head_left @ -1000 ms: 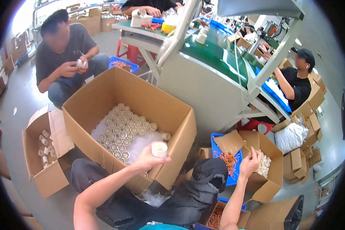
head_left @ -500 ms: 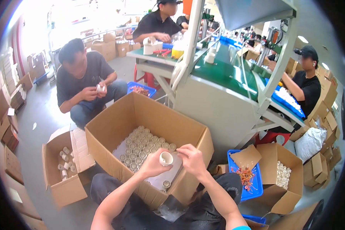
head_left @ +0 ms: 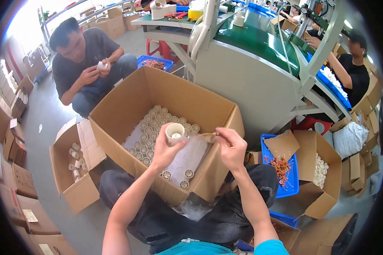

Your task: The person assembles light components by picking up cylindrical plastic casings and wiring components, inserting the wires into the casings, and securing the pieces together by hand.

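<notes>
My left hand point(head_left: 165, 149) holds a small white cylindrical cup point(head_left: 175, 133) with its open end facing up toward me. My right hand point(head_left: 230, 146) pinches a thin wire piece point(head_left: 207, 135) between thumb and fingers, its tip just to the right of the cup. Both hands hover over a large open cardboard box point(head_left: 127, 95) whose floor is lined with several rows of the same white cups point(head_left: 157, 126) standing on a clear plastic sheet.
A blue tray of red and yellow wire pieces point(head_left: 281, 166) and a carton of white parts point(head_left: 319, 170) lie at my right. A small box of cups point(head_left: 75, 159) sits at left. One person point(head_left: 86, 59) crouches opposite; another point(head_left: 354, 70) works at the green conveyor table point(head_left: 259, 40).
My right hand left the carton at right, came across with a wire piece and met the cup in my left hand. The view has swung left.
</notes>
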The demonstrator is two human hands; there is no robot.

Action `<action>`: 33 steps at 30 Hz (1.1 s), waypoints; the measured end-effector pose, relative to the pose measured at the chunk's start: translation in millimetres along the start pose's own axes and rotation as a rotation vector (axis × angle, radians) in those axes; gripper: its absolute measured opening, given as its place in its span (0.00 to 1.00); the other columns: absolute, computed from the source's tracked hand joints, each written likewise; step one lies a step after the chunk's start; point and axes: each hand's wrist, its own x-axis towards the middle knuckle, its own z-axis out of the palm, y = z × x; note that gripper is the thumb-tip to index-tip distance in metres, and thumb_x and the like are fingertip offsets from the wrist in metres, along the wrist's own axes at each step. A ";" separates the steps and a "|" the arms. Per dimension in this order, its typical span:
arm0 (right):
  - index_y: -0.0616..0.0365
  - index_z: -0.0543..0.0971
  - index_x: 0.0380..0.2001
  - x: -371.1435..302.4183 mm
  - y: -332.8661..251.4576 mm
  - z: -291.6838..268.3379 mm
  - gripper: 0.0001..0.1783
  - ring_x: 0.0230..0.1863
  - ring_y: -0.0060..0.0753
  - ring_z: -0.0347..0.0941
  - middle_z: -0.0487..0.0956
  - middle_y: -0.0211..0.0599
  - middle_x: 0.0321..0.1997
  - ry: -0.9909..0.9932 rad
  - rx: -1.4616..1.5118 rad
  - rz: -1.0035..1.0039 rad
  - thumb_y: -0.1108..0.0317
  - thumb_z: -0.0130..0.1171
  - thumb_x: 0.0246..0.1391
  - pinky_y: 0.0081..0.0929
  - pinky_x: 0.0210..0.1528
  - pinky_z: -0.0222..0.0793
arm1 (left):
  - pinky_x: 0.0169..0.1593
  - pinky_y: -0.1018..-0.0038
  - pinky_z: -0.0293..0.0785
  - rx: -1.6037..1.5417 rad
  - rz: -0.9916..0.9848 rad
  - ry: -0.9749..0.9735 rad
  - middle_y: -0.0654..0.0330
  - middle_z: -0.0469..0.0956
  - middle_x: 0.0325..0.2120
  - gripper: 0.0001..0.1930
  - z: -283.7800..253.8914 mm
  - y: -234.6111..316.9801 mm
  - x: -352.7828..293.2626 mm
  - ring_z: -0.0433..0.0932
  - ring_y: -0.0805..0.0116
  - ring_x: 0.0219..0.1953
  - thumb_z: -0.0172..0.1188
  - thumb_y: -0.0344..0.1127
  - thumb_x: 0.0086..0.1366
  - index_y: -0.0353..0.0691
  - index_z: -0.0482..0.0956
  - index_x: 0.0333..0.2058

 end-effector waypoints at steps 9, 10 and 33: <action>0.66 0.82 0.38 -5.8 -36.8 -15.3 0.15 0.37 0.36 0.81 0.81 0.44 0.40 0.132 0.043 -0.269 0.86 0.66 0.43 0.27 0.40 0.78 | 0.45 0.68 0.75 0.632 0.448 0.004 0.57 0.78 0.36 0.24 3.7 -4.0 -2.9 0.78 0.59 0.41 0.74 0.27 0.47 0.39 0.75 0.43; 0.65 0.82 0.37 -7.1 -41.2 -13.2 0.15 0.36 0.37 0.81 0.81 0.44 0.40 0.113 -0.008 -0.322 0.86 0.67 0.42 0.26 0.38 0.78 | 0.45 0.68 0.75 0.657 0.490 0.008 0.57 0.78 0.36 0.24 4.5 -5.4 -1.4 0.79 0.59 0.41 0.75 0.27 0.45 0.39 0.75 0.42; 0.63 0.82 0.38 -23.8 -48.0 19.2 0.14 0.36 0.39 0.80 0.80 0.40 0.41 -0.033 -0.072 -0.320 0.82 0.65 0.46 0.30 0.37 0.78 | 0.44 0.63 0.71 0.709 0.533 -0.045 0.56 0.78 0.34 0.22 10.8 -6.5 -3.7 0.77 0.54 0.40 0.72 0.27 0.41 0.40 0.76 0.38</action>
